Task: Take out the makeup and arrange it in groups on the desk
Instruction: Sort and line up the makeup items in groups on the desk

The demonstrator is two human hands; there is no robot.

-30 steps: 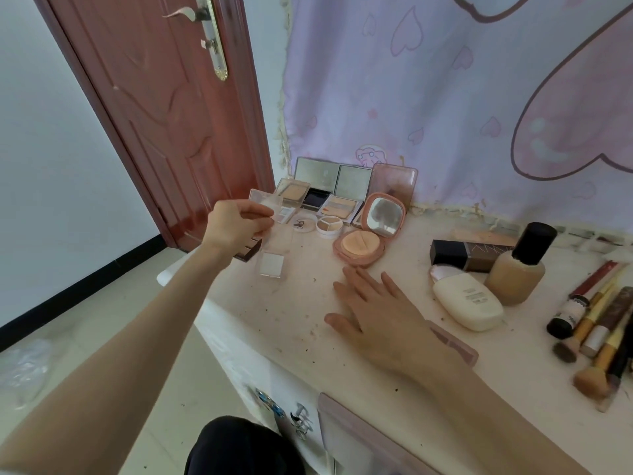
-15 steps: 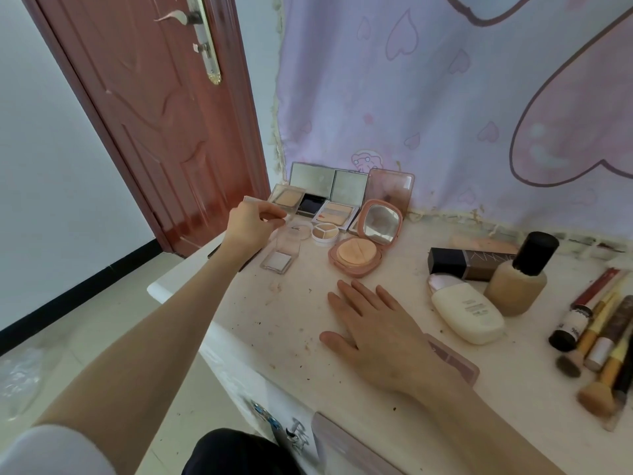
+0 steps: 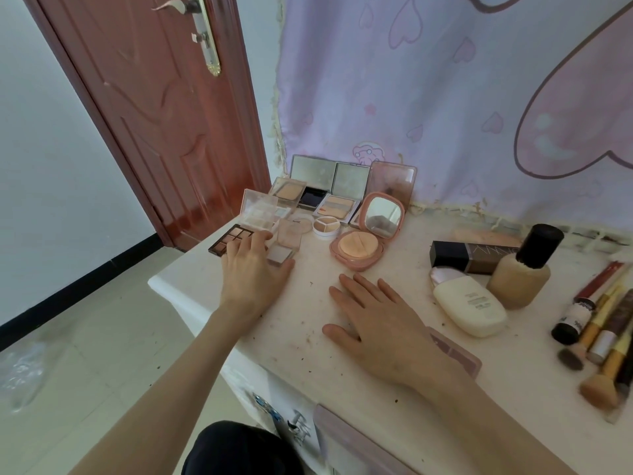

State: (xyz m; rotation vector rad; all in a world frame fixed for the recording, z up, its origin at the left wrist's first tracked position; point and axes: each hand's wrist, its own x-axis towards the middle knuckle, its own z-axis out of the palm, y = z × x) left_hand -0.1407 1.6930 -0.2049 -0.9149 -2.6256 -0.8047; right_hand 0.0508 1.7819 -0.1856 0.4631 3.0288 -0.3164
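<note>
My left hand lies flat on the white desk near its left corner, fingertips touching the brown eyeshadow palette with its clear lid standing up. A small grey single-pan compact sits by the thumb side. My right hand rests flat, fingers spread, on the desk's middle, holding nothing. Behind stand several open powder palettes, a round concealer pot and a pink mirrored cushion compact.
At the right lie a dark boxed tube, a foundation bottle with black cap, a cream tube and several brushes. A pink flat case sits under my right wrist. A red door stands left; the desk edge drops to the floor.
My left hand let go of the clear lid it pinched, dropped and flattened onto the desk beside the brown palette. My right hand stayed in place.
</note>
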